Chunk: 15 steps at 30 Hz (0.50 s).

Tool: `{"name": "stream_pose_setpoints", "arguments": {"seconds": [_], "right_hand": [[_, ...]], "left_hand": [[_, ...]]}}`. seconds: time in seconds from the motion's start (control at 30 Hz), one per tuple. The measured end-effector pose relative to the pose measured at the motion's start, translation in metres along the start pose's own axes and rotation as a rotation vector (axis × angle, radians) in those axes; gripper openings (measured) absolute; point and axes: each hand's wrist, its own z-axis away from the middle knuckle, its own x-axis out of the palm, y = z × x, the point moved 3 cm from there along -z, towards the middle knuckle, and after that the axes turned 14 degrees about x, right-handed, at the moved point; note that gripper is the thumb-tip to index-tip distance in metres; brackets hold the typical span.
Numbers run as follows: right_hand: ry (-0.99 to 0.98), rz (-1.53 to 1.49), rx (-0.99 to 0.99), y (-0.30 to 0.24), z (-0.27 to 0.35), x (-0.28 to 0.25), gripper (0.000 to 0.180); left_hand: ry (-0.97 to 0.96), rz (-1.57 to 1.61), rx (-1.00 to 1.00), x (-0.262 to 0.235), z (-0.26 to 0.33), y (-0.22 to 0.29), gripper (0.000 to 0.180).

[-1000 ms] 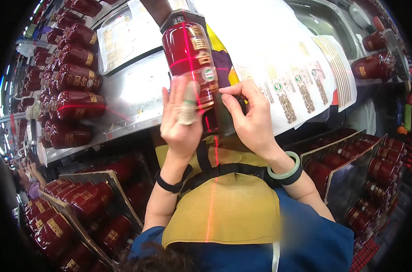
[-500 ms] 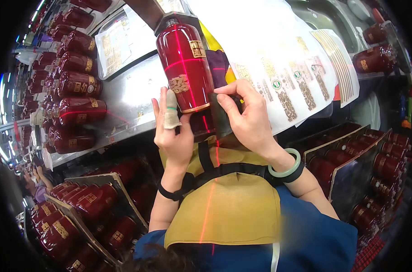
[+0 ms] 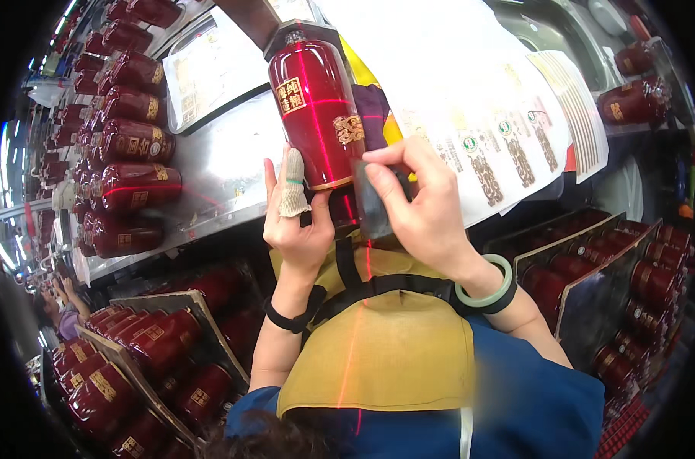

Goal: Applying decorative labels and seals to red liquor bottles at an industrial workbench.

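Observation:
A glossy dark-red bottle [image 3: 311,134] with gold decals lies neck away from me in a holder [image 3: 278,42]. Red light lines cross it. My left hand [image 3: 298,222] is at the bottle's lower left, its thumb by the base and its fingers along the side; one finger wears a cloth finger cover [image 3: 292,187]. Between thumb and fingers, my right hand [image 3: 424,203] pinches a dark, flat, scraper-like piece [image 3: 374,203], held upright close to the bottle's lower right edge. Whether the piece touches the glass is hard to tell.
White sheets of gold and green decals [image 3: 478,130] cover the table at right, beside a metal sink [image 3: 554,38]. A tray [image 3: 210,76] holds more decal sheets. Red bottles [image 3: 137,183] line the left side. Crates of bottles [image 3: 148,344] stand at lower left and right [image 3: 592,283].
The bottle has turned about its length, so a square gold decal now shows at its upper left and the patterned one at its right. The dark piece has tilted to show more of its face.

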Motion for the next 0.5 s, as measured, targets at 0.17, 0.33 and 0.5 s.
{"name": "stream_pose_setpoints", "arguments": {"seconds": [0.17,0.33,0.5], "right_hand": [[0.089,0.137,0.038,0.025,-0.014,-0.011,0.009],[0.001,0.077,-0.005,0.012,-0.010,-0.001,0.008],[0.078,0.085,0.038,0.016,-0.034,-0.038,0.011]], "left_hand": [[-0.015,0.021,-0.052,0.000,0.007,-0.006,0.054],[-0.046,0.085,-0.201,-0.002,0.007,-0.016,0.060],[0.116,0.574,-0.379,-0.001,-0.036,-0.034,0.064]]}}
